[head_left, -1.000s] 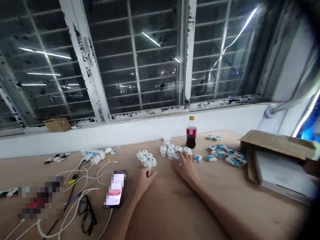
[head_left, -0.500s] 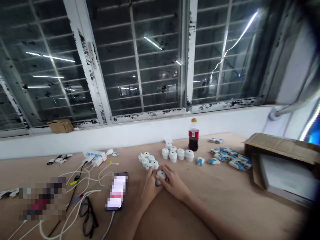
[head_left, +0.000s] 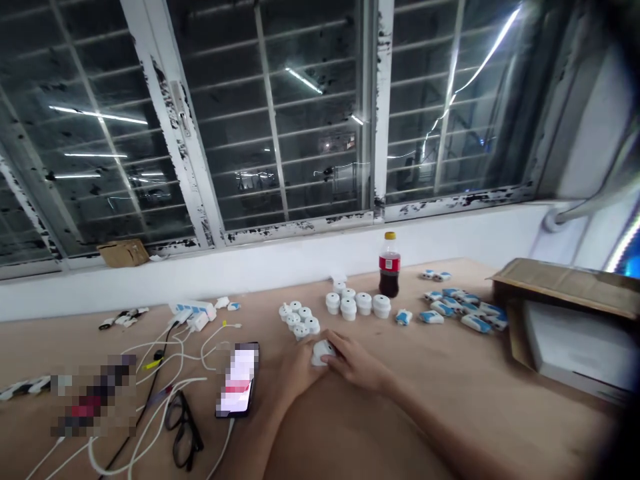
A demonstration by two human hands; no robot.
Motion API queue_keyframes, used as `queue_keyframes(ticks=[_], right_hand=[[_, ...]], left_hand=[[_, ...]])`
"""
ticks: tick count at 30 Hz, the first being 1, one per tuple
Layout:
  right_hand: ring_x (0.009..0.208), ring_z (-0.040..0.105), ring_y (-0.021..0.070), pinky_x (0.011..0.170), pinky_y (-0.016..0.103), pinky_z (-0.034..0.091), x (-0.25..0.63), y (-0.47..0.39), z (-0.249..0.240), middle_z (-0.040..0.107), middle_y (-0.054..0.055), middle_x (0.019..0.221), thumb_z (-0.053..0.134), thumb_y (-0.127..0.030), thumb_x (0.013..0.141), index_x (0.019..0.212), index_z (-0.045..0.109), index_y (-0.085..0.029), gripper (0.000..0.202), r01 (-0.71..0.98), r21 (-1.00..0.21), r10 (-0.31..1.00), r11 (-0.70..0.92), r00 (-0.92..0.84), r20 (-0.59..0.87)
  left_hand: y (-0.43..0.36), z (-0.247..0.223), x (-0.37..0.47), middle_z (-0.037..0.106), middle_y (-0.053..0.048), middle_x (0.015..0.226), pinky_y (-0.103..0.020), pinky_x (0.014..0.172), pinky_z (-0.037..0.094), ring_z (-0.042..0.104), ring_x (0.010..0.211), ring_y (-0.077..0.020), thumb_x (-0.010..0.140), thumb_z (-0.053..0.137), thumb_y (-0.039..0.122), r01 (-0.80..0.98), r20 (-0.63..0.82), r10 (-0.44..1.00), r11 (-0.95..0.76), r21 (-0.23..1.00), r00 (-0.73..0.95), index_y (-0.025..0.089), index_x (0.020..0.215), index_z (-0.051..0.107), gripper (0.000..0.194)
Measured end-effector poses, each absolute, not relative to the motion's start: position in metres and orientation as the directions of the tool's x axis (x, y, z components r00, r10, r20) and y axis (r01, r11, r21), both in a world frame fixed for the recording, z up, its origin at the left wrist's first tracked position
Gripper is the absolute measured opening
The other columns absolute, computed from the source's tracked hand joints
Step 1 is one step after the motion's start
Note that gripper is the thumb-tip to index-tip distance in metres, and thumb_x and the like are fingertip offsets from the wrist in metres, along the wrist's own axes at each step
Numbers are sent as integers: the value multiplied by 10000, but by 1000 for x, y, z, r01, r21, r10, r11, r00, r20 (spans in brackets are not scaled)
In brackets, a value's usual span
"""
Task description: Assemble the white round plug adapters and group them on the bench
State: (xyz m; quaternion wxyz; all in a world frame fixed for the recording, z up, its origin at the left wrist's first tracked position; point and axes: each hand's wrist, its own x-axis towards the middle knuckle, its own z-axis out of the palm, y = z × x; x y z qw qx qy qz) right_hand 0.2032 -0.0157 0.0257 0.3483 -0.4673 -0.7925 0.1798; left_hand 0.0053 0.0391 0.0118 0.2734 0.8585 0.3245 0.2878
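Observation:
Between my two hands is a white round plastic piece (head_left: 321, 353) with a dark spot on top. My left hand (head_left: 299, 367) closes on its left side. My right hand (head_left: 353, 360) curls over its right side, the thumb lying across it. Just beyond my left hand sits a cluster of small white round pieces (head_left: 299, 319), some with little knobs. Behind and to the right stand several larger white ribbed cylinders (head_left: 349, 308), each with a dark hole in its top.
Blue-and-white blocks (head_left: 465, 308) lie right, before an open cardboard box (head_left: 565, 287). A cola bottle (head_left: 389, 267) stands at the back. Left are a lit phone (head_left: 238, 380), glasses (head_left: 183, 430), tangled white cables (head_left: 150, 427) and a power strip (head_left: 193, 312).
The held piece has tilted a little in my hands, and my right thumb has shifted on it. The camera view has moved slightly; the other things on the table stay put.

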Motion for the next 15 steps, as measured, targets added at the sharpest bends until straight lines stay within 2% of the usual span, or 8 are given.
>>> queue_keyframes(ticks=[3,6,8,11,13,15], right_hand=[[914,698,265,872,391,583,206,-16,28,766,81,1074,597,-312,995,1210,666,-248,235,622,-609,870,491,-325,370],[942,696,251,870,362,580,209,-18,33,753,58,1132,614,-234,946,1234,686,-273,299,585,-621,853,522,-378,361],[926,687,232,836,338,573,210,-19,36,742,46,1163,603,-203,936,1254,684,-281,338,545,-639,836,543,-425,348],[952,680,233,856,346,569,209,-20,36,728,60,1202,650,-290,968,1310,664,-268,343,549,-626,829,554,-432,355],[931,679,239,871,363,567,207,-20,35,731,72,1156,670,-362,986,1286,677,-252,320,606,-600,853,522,-372,367],[875,676,232,844,360,569,205,-21,35,734,77,1113,650,-359,1001,1234,699,-245,265,637,-589,867,498,-335,370]], left_hand=[[36,23,2,756,-68,1403,-425,1113,526,703,1257,-319,898,725,233,403,320,690,-669,625,650,317,1466,683,575],[32,30,0,815,-47,1253,-408,1019,550,746,1111,-307,907,739,279,419,280,699,-649,635,658,302,1345,751,438],[30,30,-1,831,-47,1173,-424,1011,546,750,1071,-315,918,748,336,443,257,718,-628,639,647,279,1266,782,354],[28,29,-2,809,-63,1270,-460,1097,510,723,1176,-341,919,749,330,475,267,736,-626,619,623,293,1346,757,428],[27,28,-1,769,-72,1380,-469,1135,493,695,1258,-349,916,735,283,479,275,738,-627,614,616,313,1434,709,519],[27,27,1,741,-78,1435,-483,1160,481,667,1317,-359,909,731,256,467,274,736,-626,625,619,310,1461,690,556]])
